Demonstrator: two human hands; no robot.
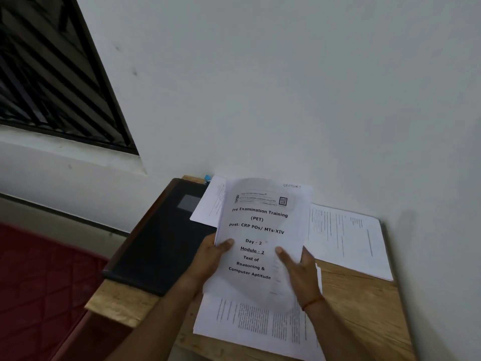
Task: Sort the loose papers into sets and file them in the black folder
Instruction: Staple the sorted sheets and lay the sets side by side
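While my left hand [208, 255] and right hand [303, 276] gripped the Module-2 booklet [260, 230], the black folder [161, 243] lay closed just leftward, nearer my left hand.

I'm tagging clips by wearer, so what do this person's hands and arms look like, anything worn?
The left hand and right hand extend from bare forearms, with no sleeves in view. A thin orange-red thread circles the right wrist. The left wrist shows no band or watch.

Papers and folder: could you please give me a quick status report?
Left hand and right hand both grip the titled paper set, lifted. Black folder closed, at left. Loose sheets lie right and underneath.
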